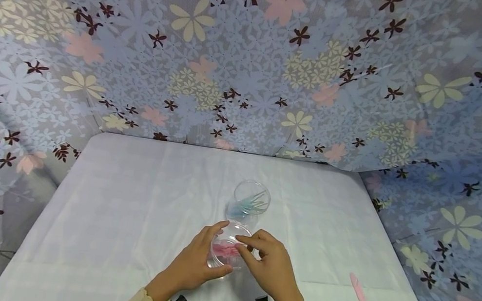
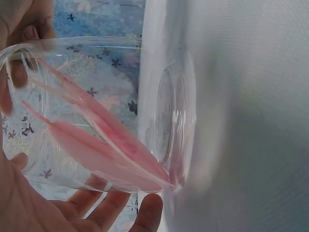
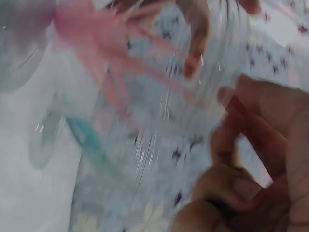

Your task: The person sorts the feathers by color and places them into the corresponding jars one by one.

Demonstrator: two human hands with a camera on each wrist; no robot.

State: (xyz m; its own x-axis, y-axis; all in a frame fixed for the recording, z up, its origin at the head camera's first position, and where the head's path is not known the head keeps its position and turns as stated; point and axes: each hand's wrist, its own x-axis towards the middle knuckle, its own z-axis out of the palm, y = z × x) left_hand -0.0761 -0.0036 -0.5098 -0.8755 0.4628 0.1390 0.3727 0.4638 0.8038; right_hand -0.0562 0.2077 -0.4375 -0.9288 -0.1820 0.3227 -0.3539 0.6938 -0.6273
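Observation:
My left hand (image 1: 195, 259) grips a clear jar (image 2: 104, 41) by its side, thumb on the near side and fingers curled round the far wall. Several pink feathers (image 2: 82, 147) lean inside it, quills toward the mouth. At that mouth is my right hand (image 1: 271, 261), its thumb and forefinger tips close together right by the rim. No feather shows between those fingertips, and its other fingers are loosely bent. In the right wrist view the quills end a little short of these fingertips, though that view is blurred.
A second clear jar (image 1: 254, 182) holding blue-green feathers (image 1: 244, 206) stands just beyond the first. One loose pink feather (image 1: 358, 291) lies on the white-covered table (image 1: 139, 198) at the right. Flowered cloth (image 1: 249, 73) hangs behind and along both sides.

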